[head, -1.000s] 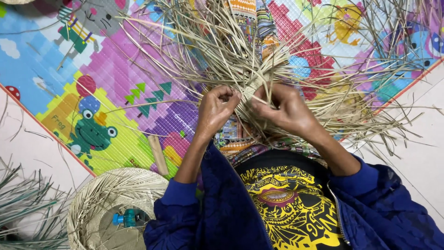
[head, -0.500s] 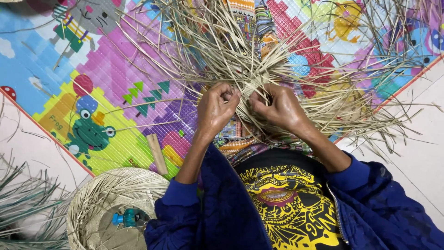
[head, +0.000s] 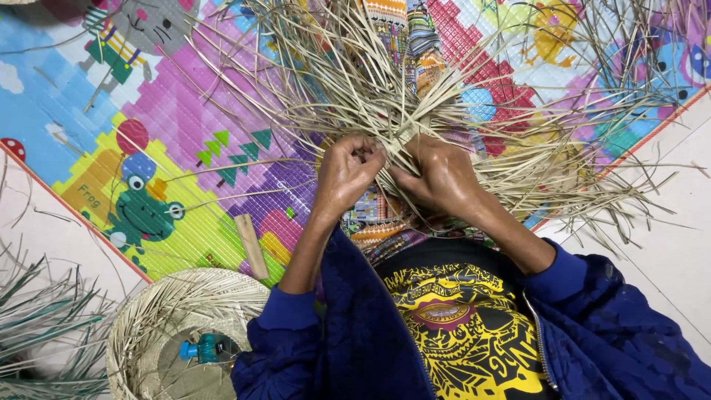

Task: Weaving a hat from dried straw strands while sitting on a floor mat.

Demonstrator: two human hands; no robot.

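**Both hands closed on a bundle of dry straw strips**

Left hand (head: 346,176) is seen curled into a loose fist, its fingertips pinched on a few pale strips at the centre of the straw bundle (head: 415,96). Just beside it, almost touching, the right hand (head: 443,178) is laid over the same knot of strips, its fingers bent and closed on them. The bundle is held above the lap, and its loose ends are fanned out in all directions over a colourful play mat (head: 148,148) printed with a frog and other cartoon figures. Blue sleeves are worn on both arms, over a black shirt with a yellow print.

At the lower left, a finished woven straw piece (head: 170,311), round and bowl-like, is set on the floor, and a small teal bottle (head: 204,348) is lying inside it. A short wooden stick (head: 251,246) is placed on the mat just above its rim. Green leaf strips (head: 44,326) are spread at the far left edge.
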